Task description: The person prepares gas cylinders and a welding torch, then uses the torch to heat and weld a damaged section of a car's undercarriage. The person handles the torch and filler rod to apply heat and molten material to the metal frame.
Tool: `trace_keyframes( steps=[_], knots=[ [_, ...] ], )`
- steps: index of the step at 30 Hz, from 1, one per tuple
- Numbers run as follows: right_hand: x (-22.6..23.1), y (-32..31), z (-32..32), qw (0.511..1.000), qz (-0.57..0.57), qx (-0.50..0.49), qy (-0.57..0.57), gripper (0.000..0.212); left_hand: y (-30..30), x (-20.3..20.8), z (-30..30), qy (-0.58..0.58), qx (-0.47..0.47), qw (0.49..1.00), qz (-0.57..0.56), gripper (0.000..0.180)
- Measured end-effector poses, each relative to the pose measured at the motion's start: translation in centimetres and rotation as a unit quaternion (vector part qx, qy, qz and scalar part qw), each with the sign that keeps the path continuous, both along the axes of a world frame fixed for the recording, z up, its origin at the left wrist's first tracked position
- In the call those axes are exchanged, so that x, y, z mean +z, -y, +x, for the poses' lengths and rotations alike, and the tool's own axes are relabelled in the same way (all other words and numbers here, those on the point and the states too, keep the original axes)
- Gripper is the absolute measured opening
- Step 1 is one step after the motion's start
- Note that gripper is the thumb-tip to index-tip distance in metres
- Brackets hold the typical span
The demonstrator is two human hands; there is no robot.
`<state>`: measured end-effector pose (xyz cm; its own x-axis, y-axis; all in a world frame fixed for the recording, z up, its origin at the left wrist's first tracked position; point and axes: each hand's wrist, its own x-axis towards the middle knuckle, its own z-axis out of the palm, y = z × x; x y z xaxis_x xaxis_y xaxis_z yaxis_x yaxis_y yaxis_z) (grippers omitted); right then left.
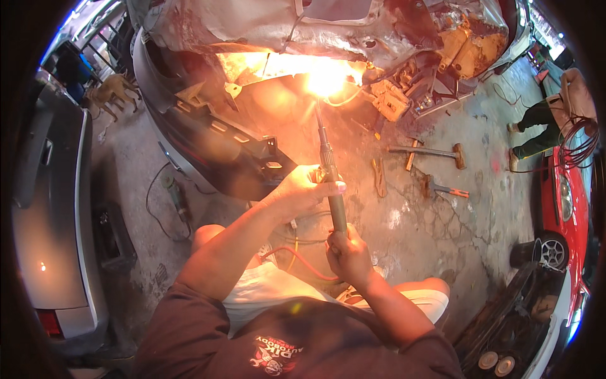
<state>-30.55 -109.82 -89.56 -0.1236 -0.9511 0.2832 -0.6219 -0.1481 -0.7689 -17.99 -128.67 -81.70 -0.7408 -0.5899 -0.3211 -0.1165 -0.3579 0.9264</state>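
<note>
At far left stands a grey vehicle (pixel 53 234), then a curved dark bumper (pixel 211 142). Light and red lettering with a small figure is printed on the wearer's dark shirt (pixel 214 335). The left hand (pixel 304 187) grips a torch (pixel 336 211) at its upper handle, thumb across it; the nozzle reaches well beyond the fingers, its glaring flame (pixel 325 83) at the metal body panel (pixel 221 25). The right hand (pixel 351 254) is closed around the torch's lower end. Rightward, a long-handled hammer (pixel 429 150) lies on the floor (pixel 470 237), near an orange-handled hammer (pixel 447 189).
</note>
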Motion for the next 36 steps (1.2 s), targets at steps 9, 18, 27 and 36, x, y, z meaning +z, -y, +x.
trace_keyframes(
  steps=[9,18,27,36],
  knots=[
    [-0.3,0.7,-0.1,1.000,-0.004,-0.013,-0.004,0.019,0.0,0.1,-0.6,-0.007,0.030,1.000,-0.007,0.034],
    [0.4,1.5,-0.2,1.000,-0.012,-0.024,0.002,0.020,0.4,-0.3,-1.5,-0.048,0.046,0.998,-0.021,0.032],
    [0.5,2.0,-0.3,1.000,-0.008,-0.028,-0.006,0.017,0.5,-0.3,-1.8,-0.046,0.062,0.997,-0.018,0.033],
    [0.2,2.4,-0.5,0.999,-0.018,-0.026,-0.028,0.015,0.8,-0.2,-1.8,-0.054,0.068,0.996,0.011,0.029]
  ],
)
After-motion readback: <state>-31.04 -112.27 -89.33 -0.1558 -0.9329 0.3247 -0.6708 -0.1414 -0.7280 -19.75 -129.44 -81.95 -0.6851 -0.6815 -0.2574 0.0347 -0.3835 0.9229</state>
